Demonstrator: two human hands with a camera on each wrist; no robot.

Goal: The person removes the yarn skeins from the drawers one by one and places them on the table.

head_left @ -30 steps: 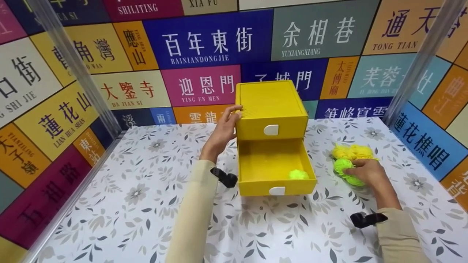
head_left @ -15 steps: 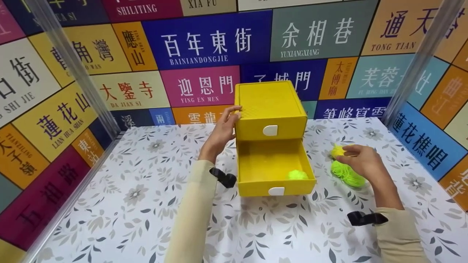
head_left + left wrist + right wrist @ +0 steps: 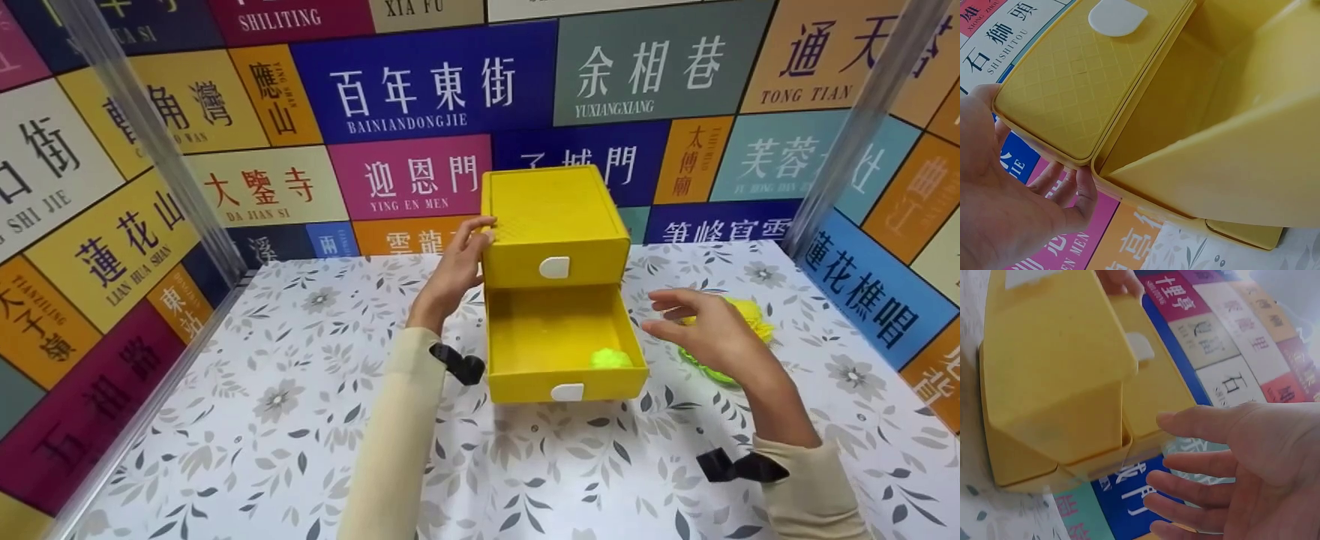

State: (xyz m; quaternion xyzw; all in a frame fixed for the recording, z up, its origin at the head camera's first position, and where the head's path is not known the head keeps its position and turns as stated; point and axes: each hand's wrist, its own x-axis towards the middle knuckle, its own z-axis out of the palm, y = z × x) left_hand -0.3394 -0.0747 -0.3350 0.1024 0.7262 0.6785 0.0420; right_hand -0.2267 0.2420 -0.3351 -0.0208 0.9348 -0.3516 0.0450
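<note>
A yellow two-drawer box (image 3: 555, 206) stands on the table, its upper drawer in and its lower drawer (image 3: 551, 322) pulled out. One bright green yarn ball (image 3: 610, 358) lies in the lower drawer's front right corner. My left hand (image 3: 450, 277) rests against the box's upper left side, fingertips at the top edge; the left wrist view shows fingers along the side wall. My right hand (image 3: 712, 330) hovers right of the drawer, its palm bare in the right wrist view and fingers spread. Partly behind it lie yellow yarn (image 3: 752, 319) and green yarn (image 3: 709, 373).
White drawer pulls (image 3: 555, 267) mark the drawer fronts. The table (image 3: 300, 435) has a leaf-patterned cover. Behind and at both sides rise walls (image 3: 427, 82) printed with coloured street signs, with a clear upright post (image 3: 862, 135) at the right corner.
My right hand has left the green yarn, passed over the yellow yarn and moved left toward the drawer. The yarn still lies on the table. My left hand and the box have stayed put.
</note>
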